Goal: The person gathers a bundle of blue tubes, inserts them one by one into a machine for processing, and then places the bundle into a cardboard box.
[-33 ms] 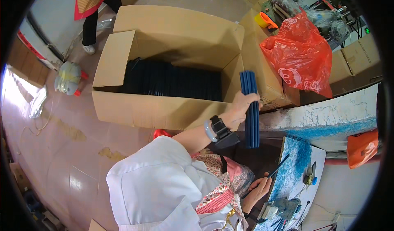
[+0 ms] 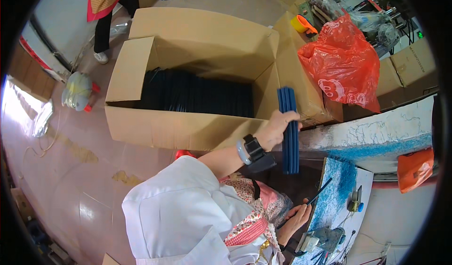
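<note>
My left hand (image 2: 278,128), with a dark band and a pale bangle at the wrist, is closed round a bundle of long dark blue rods (image 2: 291,154). The bundle stands nearly upright in the picture, just right of a large open cardboard box (image 2: 188,128). Inside that box lies a mass of similar dark lengths (image 2: 197,93). Lower right, my right hand (image 2: 295,220) grips a single thin dark rod (image 2: 322,189) close to the bench edge. A small grey machine (image 2: 328,239) is beside that hand, with several dark rods below it.
Blue powder covers part of the white workbench (image 2: 365,182). A red plastic bag (image 2: 343,62) and an orange-yellow tape dispenser (image 2: 303,24) rest on boxes at the upper right. Another person (image 2: 106,24) stands at the upper left. A grey rounded device (image 2: 79,91) is on the tiled floor.
My left hand and the rod bundle have moved slightly down in the picture, toward the bench. My right hand looks almost unmoved.
</note>
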